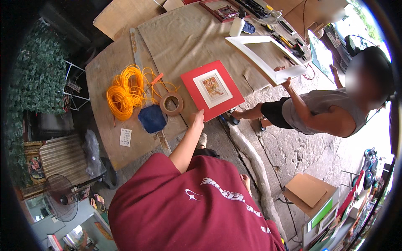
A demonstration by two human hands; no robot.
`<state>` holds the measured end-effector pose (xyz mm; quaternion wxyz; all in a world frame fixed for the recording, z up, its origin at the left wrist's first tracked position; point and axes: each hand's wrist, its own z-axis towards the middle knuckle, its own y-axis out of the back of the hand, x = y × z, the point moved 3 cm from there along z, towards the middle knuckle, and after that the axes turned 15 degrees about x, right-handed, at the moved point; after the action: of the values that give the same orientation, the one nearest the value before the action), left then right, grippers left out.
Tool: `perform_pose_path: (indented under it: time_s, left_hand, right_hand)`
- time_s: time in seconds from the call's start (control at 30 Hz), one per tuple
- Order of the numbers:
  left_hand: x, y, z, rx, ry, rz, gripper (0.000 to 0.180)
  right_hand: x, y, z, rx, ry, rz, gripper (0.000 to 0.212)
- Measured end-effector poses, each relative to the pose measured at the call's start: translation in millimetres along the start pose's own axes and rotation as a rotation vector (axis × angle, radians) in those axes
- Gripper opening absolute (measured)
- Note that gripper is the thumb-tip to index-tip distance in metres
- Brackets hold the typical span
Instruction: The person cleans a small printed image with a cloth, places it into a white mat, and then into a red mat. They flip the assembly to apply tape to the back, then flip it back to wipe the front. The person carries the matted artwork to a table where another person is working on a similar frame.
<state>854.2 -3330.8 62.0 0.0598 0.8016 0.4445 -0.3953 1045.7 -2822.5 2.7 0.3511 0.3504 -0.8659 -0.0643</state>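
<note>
My left hand [197,119] grips the lower left edge of a matted picture [192,85], thumb on top. The picture has a wide red border, a white inner mat and a small colourful print in the middle. It lies at the near edge of the cloth-covered table [167,37]. My right hand [246,182] hangs low beside my maroon shirt, only partly in view, and its fingers cannot be made out. Left of the picture are a brown tape roll [171,103], a dark blue cloth pad [152,119] and a coil of orange cord [124,93].
At the right, a co-worker [322,111] holds a white frame [255,60] over the table; a glass pane [320,51] is near their other hand. A white bottle [237,26] and several tools stand farther back. A fan [60,197] is at lower left.
</note>
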Motion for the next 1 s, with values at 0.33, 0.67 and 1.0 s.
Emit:
perform_pose_path:
  time_s: [0.33,0.67,1.0]
  left_hand:
    - [-112,48,-46,0.391,-0.154,-0.140,0.023]
    - [-266,134,53,0.327,-0.368,-0.064,0.021]
    - [-273,165,290,0.214,-0.173,-0.078,0.044]
  right_hand:
    - [91,-18,8,-0.014,-0.108,0.156,0.029]
    - [58,-44,12,-0.084,-0.223,0.060,0.036]
    - [142,-47,2,-0.229,-0.157,0.057,0.036]
